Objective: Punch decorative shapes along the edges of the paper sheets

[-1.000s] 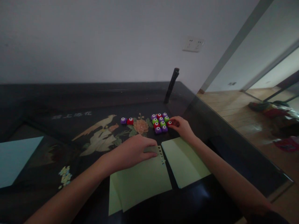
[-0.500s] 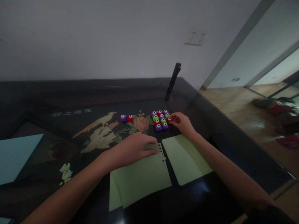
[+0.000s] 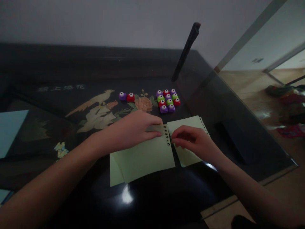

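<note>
My left hand (image 3: pixel 140 128) lies over the upper part of a pale green sheet of paper (image 3: pixel 150 162), thumb and forefinger apart and near its right edge. Small holes, some star-shaped, run down that edge, with a tiny pale scrap (image 3: pixel 168 144) at the lowest one. Just right of this edge is my right hand (image 3: pixel 190 140), its fingers curled and thumb and fingertips close together; whatever is between them is hidden. Beneath it lies a second stack of pale green paper (image 3: pixel 184 121), which has holes along its right edge too.
Beyond the paper stands a block of small purple, red and green pieces (image 3: pixel 168 101) with eye-like tops. Two similar pieces (image 3: pixel 130 97) sit to the left. A dark upright post (image 3: pixel 187 51), a pile of paper cut-outs (image 3: pixel 61 149) and a light blue sheet (image 3: pixel 10 130) are around.
My right hand has left the eye-topped pieces and come down toward me, beside the punched edge. Several loose cut-outs there no longer show. My left hand stays on the sheet; the view has tilted down.
</note>
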